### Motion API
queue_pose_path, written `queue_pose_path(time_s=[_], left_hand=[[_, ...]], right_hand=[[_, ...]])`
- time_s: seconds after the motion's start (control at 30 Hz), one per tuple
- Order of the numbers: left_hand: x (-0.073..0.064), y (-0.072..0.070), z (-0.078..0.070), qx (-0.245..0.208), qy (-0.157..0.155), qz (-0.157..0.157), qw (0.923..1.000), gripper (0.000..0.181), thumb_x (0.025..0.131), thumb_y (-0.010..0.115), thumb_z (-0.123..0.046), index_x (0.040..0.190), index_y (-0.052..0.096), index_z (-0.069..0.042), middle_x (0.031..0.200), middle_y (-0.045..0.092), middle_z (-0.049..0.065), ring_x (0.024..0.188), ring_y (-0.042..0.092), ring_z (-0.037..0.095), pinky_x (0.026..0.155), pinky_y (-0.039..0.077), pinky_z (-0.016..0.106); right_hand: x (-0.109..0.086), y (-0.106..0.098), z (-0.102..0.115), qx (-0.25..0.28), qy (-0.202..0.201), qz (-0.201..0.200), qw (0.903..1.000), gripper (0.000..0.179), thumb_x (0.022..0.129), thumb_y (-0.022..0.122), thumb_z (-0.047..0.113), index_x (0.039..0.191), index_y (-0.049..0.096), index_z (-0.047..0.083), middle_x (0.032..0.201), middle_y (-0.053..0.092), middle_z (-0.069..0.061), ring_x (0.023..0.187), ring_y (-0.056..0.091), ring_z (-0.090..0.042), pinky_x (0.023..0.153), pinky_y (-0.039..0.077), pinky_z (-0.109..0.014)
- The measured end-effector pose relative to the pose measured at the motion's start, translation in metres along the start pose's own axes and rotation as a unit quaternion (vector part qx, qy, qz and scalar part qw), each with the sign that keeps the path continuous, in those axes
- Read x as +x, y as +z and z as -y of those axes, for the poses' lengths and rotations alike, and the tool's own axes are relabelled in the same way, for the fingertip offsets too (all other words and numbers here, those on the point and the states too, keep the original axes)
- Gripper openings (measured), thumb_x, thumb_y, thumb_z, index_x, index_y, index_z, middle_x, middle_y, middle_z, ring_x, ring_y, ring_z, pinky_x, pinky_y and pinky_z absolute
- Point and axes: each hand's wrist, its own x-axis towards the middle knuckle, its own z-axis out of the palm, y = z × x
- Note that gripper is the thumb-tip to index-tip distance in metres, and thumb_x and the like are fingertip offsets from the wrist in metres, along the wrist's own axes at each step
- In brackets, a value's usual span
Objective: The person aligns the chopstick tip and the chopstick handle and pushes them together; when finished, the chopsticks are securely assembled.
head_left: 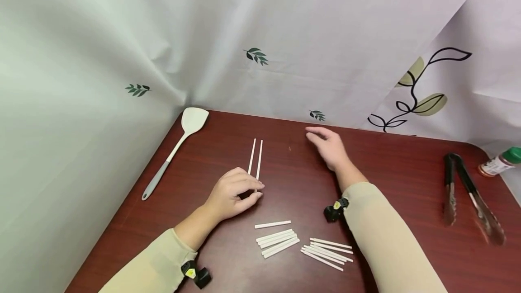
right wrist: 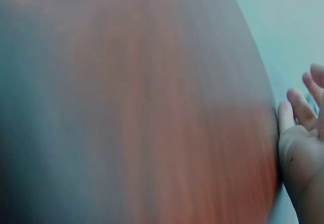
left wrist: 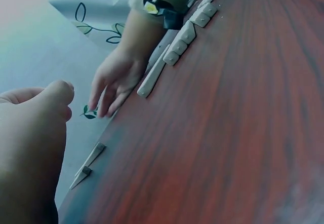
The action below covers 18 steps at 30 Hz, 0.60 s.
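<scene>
My left hand (head_left: 234, 193) is over the near ends of two long white sticks (head_left: 259, 157) that lie side by side on the table. Its thumb and fingers are bent slightly, with a gap between their tips. In the left wrist view the ends of the white sticks (left wrist: 91, 158) show apart from the left hand (left wrist: 33, 133). Farther right, my right hand (head_left: 329, 148) is near the table's back edge, fingers relaxed and holding nothing. The right wrist view is blurred, with the right hand (right wrist: 304, 143) at its right edge.
Shorter white sticks (head_left: 278, 241) lie in front of me, with another group of thin white sticks (head_left: 327, 252) to their right. A white spatula (head_left: 179, 144) lies at left. Metal tongs (head_left: 468, 189) and a green-capped bottle (head_left: 498, 165) are at right. A patterned curtain (head_left: 285, 85) hangs behind.
</scene>
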Motion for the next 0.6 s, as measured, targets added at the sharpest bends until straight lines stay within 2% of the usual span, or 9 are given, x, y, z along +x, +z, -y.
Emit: queue_pose_path(time_s=[0.07, 0.1, 0.2, 0.27, 0.33, 0.4, 0.43, 0.53, 0.6], left_hand=[[-0.001, 0.0, -0.001, -0.001, -0.002, 0.009, 1.0, 0.025, 0.075, 0.086, -0.001, 0.099, 0.082, -0.008, 0.099, 0.078, -0.001, 0.086, 0.07, 0.019, 0.081, 0.054, 0.035], [-0.001, 0.0, -0.001, -0.002, -0.004, 0.016, 0.9999, 0.025, 0.076, 0.086, -0.002, 0.099, 0.082, -0.008, 0.099, 0.078, -0.002, 0.086, 0.07, 0.018, 0.081, 0.054, 0.034], [-0.002, 0.005, -0.006, -0.003, -0.005, 0.039, 0.9992, 0.022, 0.079, 0.086, -0.007, 0.101, 0.082, -0.01, 0.1, 0.078, -0.004, 0.089, 0.07, 0.016, 0.083, 0.053, 0.034], [-0.002, 0.008, -0.01, -0.003, -0.003, 0.057, 0.9983, 0.021, 0.082, 0.086, -0.01, 0.102, 0.082, -0.012, 0.101, 0.077, -0.006, 0.091, 0.069, 0.014, 0.084, 0.052, 0.034], [-0.002, 0.011, -0.016, -0.005, 0.0, 0.073, 0.9973, 0.02, 0.083, 0.085, -0.012, 0.103, 0.082, -0.013, 0.102, 0.077, -0.007, 0.093, 0.069, 0.012, 0.084, 0.052, 0.034], [-0.002, 0.015, -0.023, -0.008, -0.002, 0.088, 0.9961, 0.019, 0.085, 0.084, -0.013, 0.104, 0.081, -0.015, 0.103, 0.077, -0.008, 0.095, 0.069, 0.01, 0.086, 0.053, 0.033], [-0.002, 0.017, -0.027, -0.009, -0.007, 0.095, 0.9954, 0.02, 0.086, 0.084, -0.013, 0.106, 0.081, -0.015, 0.104, 0.077, -0.008, 0.096, 0.069, 0.01, 0.087, 0.053, 0.032], [-0.002, 0.023, -0.041, 0.0, -0.032, 0.112, 0.9932, 0.03, 0.087, 0.082, -0.014, 0.117, 0.079, -0.013, 0.109, 0.076, -0.006, 0.097, 0.069, 0.011, 0.09, 0.053, 0.032], [-0.004, 0.027, -0.051, 0.014, -0.059, 0.126, 0.9901, 0.039, 0.088, 0.082, -0.018, 0.125, 0.075, -0.011, 0.113, 0.075, -0.003, 0.099, 0.068, 0.012, 0.092, 0.053, 0.032]], right_hand=[[-0.004, -0.019, -0.006, 0.089, 0.007, -0.002, 0.996, 0.041, 0.106, 0.069, 0.017, 0.142, 0.066, -0.003, 0.144, 0.065, -0.011, 0.134, 0.056, -0.015, 0.112, 0.045, -0.031], [-0.008, -0.028, -0.009, 0.136, 0.005, 0.004, 0.9907, 0.041, 0.106, 0.067, 0.013, 0.142, 0.064, -0.006, 0.141, 0.067, -0.011, 0.132, 0.059, -0.015, 0.111, 0.046, -0.03], [-0.024, -0.055, -0.02, 0.26, -0.025, 0.038, 0.9645, 0.034, 0.108, 0.06, 0.002, 0.139, 0.063, -0.012, 0.133, 0.072, -0.013, 0.126, 0.066, -0.019, 0.108, 0.05, -0.031], [-0.039, -0.068, -0.026, 0.299, -0.057, 0.055, 0.9511, 0.029, 0.109, 0.055, -0.001, 0.134, 0.067, -0.011, 0.128, 0.074, -0.013, 0.123, 0.068, -0.021, 0.106, 0.052, -0.033], [-0.058, -0.075, -0.029, 0.313, -0.086, 0.059, 0.9441, 0.027, 0.11, 0.051, -0.003, 0.128, 0.07, -0.012, 0.123, 0.076, -0.013, 0.12, 0.07, -0.022, 0.104, 0.054, -0.033], [-0.078, -0.079, -0.029, 0.295, -0.103, 0.047, 0.9489, 0.025, 0.109, 0.05, -0.006, 0.121, 0.071, -0.014, 0.117, 0.077, -0.013, 0.115, 0.072, -0.022, 0.1, 0.055, -0.032], [-0.089, -0.079, -0.029, 0.267, -0.109, 0.035, 0.9568, 0.024, 0.109, 0.052, -0.006, 0.118, 0.071, -0.016, 0.114, 0.078, -0.012, 0.111, 0.072, -0.02, 0.098, 0.056, -0.03], [-0.116, -0.074, -0.024, 0.121, -0.119, -0.011, 0.9855, 0.017, 0.104, 0.06, -0.008, 0.11, 0.074, -0.014, 0.104, 0.079, -0.007, 0.101, 0.071, -0.012, 0.091, 0.055, -0.022], [-0.134, -0.066, -0.02, 0.003, -0.127, -0.035, 0.9913, 0.011, 0.1, 0.068, -0.007, 0.103, 0.078, -0.007, 0.099, 0.078, -0.006, 0.095, 0.07, -0.007, 0.087, 0.053, -0.018]])
